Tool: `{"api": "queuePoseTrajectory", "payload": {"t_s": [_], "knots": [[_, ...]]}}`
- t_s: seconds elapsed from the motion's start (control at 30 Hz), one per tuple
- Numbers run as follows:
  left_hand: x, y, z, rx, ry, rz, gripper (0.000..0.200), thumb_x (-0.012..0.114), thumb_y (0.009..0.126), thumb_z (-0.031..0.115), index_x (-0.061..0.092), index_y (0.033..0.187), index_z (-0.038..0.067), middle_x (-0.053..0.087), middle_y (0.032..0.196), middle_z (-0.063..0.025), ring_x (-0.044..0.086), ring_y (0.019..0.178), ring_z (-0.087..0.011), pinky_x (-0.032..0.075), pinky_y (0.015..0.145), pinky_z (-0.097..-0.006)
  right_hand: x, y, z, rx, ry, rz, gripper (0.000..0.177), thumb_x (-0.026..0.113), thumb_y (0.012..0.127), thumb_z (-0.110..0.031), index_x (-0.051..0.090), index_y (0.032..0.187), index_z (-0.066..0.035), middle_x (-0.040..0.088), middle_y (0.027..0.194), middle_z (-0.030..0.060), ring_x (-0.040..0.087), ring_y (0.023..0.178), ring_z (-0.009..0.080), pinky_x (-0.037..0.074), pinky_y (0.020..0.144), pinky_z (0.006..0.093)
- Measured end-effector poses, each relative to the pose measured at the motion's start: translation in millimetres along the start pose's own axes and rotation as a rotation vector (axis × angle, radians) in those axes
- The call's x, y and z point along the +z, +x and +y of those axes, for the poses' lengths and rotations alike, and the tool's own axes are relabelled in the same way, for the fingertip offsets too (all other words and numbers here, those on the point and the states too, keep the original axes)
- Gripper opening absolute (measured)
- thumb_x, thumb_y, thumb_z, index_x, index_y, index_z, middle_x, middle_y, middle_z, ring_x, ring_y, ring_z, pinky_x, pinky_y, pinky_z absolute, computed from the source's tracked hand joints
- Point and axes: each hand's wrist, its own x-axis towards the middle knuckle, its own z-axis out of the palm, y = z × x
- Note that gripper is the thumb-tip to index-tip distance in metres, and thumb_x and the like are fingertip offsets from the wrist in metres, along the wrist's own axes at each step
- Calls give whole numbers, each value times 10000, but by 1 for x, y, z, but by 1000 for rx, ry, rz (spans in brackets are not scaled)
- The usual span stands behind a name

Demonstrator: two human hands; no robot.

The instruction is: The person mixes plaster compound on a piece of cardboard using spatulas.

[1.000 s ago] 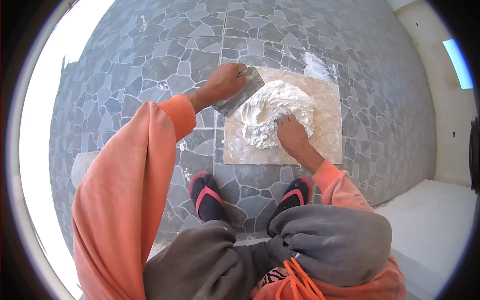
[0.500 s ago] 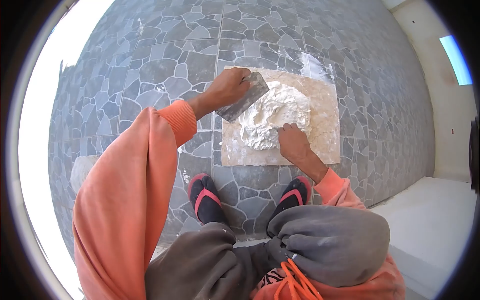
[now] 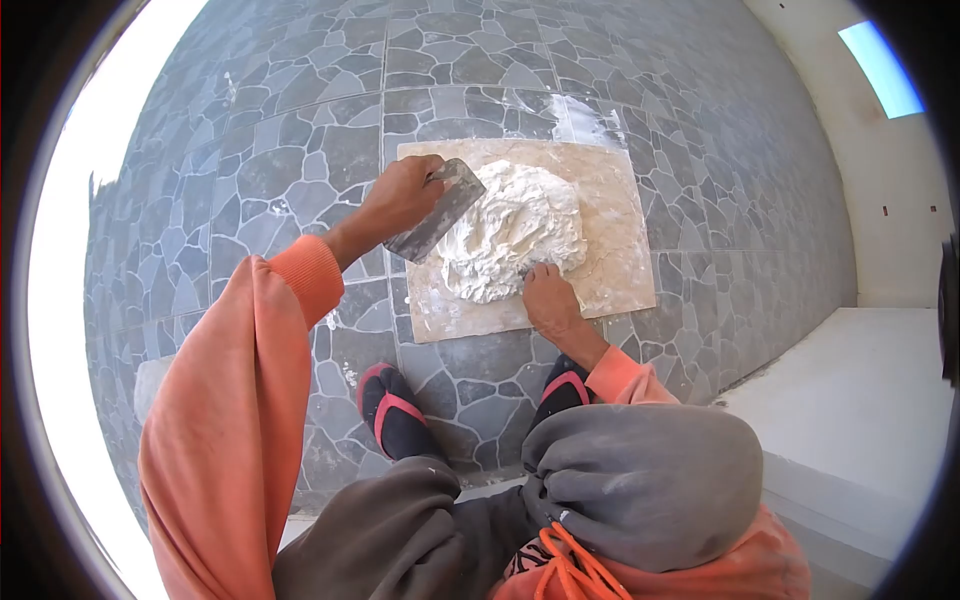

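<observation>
A mound of thick white paste point(image 3: 515, 225) sits on a stained beige board point(image 3: 615, 230) on the floor. My left hand point(image 3: 405, 195) is closed around a flat rectangular metal trowel point(image 3: 440, 212), whose tilted blade is beside the mound's left side, over the board's left edge. At the mound's near edge, my right hand point(image 3: 550, 300) has its fingers curled around a small tool. Only a little grey tip point(image 3: 526, 269) of it shows by the paste; the rest is hidden in my fingers.
Dark stone-patterned tiles point(image 3: 350, 140) cover the floor, with a white smear point(image 3: 588, 120) beyond the board. My feet in red-strapped flip-flops point(image 3: 395, 405) are just short of the board. A white ledge point(image 3: 850, 400) runs along the right, below a pale wall point(image 3: 820, 130).
The whole view has shifted, so the board appears further left and slightly turned. Relative to the paste, my right hand has drawn slightly toward me. Both hands keep their grips.
</observation>
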Motion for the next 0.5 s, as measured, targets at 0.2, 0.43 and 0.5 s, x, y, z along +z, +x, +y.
{"api": "queuePoseTrajectory", "payload": {"t_s": [0.2, 0.43, 0.5], "knots": [[0, -2, 4, -20, -6, -20, 236, 600, 886, 196, 591, 953, -30, 601, 751, -231, 555, 635, -357, 441, 639, -435, -27, -19, 12, 119, 126, 104, 224, 626, 739, -75, 621, 932, 39, 572, 936, 149, 567, 917, 273, 549, 717, 323], [3, -1, 5, 11, -2, 12, 234, 607, 888, 208, 593, 955, -16, 598, 750, -232, 554, 635, -354, 442, 636, -428, -7, -22, 12, -6, 151, 6, 232, 619, 750, -79, 617, 955, 30, 577, 955, 141, 563, 924, 271, 542, 742, 339], [2, -1, 6, -5, 16, -10, 235, 604, 890, 210, 591, 960, -14, 602, 761, -236, 556, 645, -362, 444, 642, -430, -27, -15, 24, 69, 179, 95, 228, 613, 762, -84, 620, 956, 35, 582, 967, 140, 564, 937, 264, 547, 744, 337]]}}
